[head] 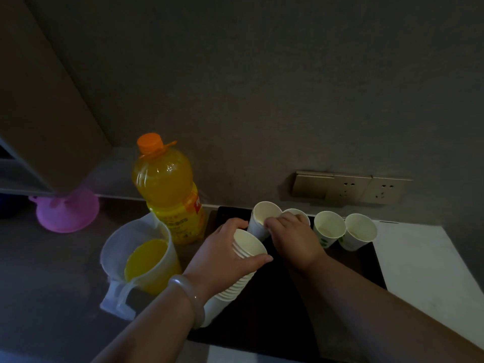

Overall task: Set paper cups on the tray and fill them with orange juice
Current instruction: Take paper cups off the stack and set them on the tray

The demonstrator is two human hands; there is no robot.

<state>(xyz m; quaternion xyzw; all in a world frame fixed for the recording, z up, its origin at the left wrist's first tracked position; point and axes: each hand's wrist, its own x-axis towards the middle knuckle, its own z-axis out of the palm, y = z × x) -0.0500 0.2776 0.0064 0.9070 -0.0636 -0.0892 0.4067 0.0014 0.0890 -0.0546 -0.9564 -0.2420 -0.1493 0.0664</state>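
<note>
Beside jug [146,258] and bottle [167,189], left hand [222,255] grips cup stack [248,244]; right hand [293,239] pinches cup [262,216].

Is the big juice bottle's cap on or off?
On: the orange cap sits on the neck of the juice bottle, which stands upright.

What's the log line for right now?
step: setting cups; left hand: holds stack of white paper cups; right hand: pinches one white paper cup at black tray; standing cups: look empty

No wording can be read. On the juice bottle [163,179] a yellow label [180,218] is seen, its red mark and small print too blurred to make out. Green marks on the paper cups [328,229] are likewise illegible.
</note>
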